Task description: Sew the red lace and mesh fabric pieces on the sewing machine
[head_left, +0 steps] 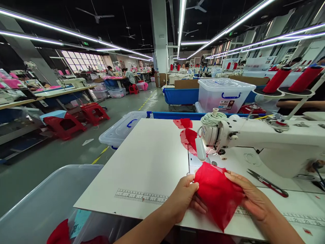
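Observation:
A piece of sheer red fabric (218, 195) is stretched between my two hands, just in front of the sewing machine (243, 132). My left hand (186, 196) pinches its left edge between thumb and fingers. At the upper right edge, my right hand (250, 193) grips it with the thumb on top and the fingers behind. The fabric's lower corner hangs down toward the table's front edge. Behind it, more red fabric pieces (189, 139) lie left of the machine head. Thread snips (267, 183) with a red and black handle rest on the machine bed, right of my right hand.
The white sewing table (132, 162) has a printed ruler along its front. An open clear bin (30, 203) with red fabric stands at lower left. A lidded clear box (122, 130) sits beyond the table's left edge. Red thread cones (276, 80) rise behind the machine.

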